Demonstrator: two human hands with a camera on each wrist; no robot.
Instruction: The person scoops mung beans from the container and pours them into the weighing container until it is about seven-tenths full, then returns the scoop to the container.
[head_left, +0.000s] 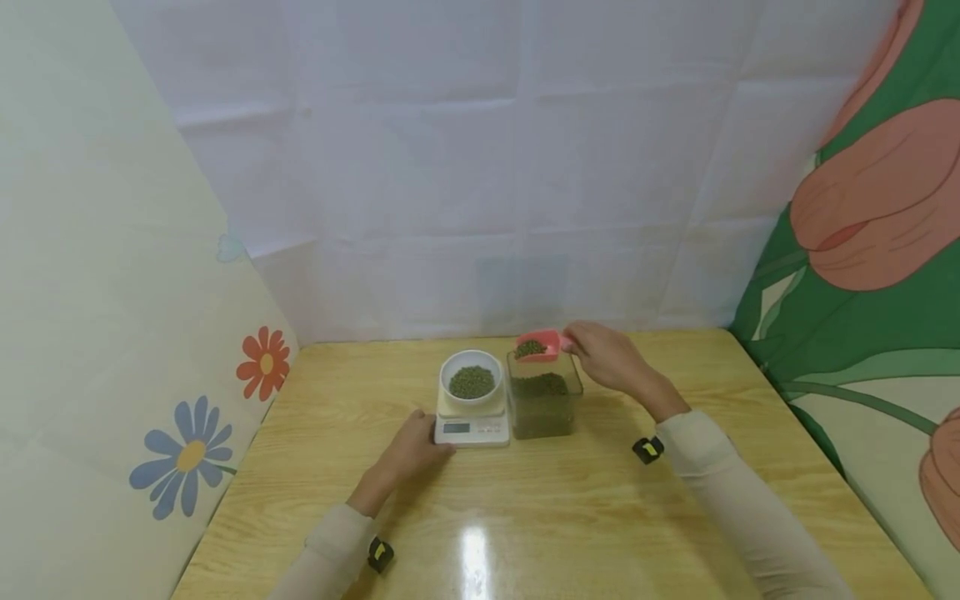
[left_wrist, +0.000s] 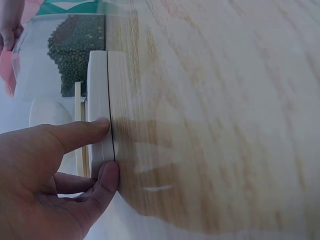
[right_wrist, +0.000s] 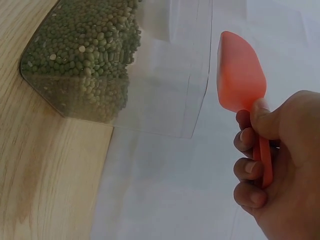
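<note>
Right hand [head_left: 606,357] fingers and thumb curl round the handle of a pink scoop [head_left: 555,340], which carries small green beans [head_left: 531,349] and points toward nine o'clock. In the right wrist view the scoop stands just beside the rim of a clear container [head_left: 543,423], apart from it; from the head, it appears over the rim at twelve o'clock. More green beans partly fill the container. Left hand [head_left: 417,446] grips the eight o'clock corner of a white scale [head_left: 491,435], thumb on the front edge and the other fingers bent round the side. A white bowl [head_left: 447,367] of green beans sits on the scale's platform, toward twelve o'clock from its display [head_left: 457,428]; the reading is too small to make out. The container stands close to the scale, at its three o'clock, both on the wood-grained tabletop [head_left: 540,517]. Behind, a white sheet [head_left: 450,167] hangs at twelve o'clock.
</note>
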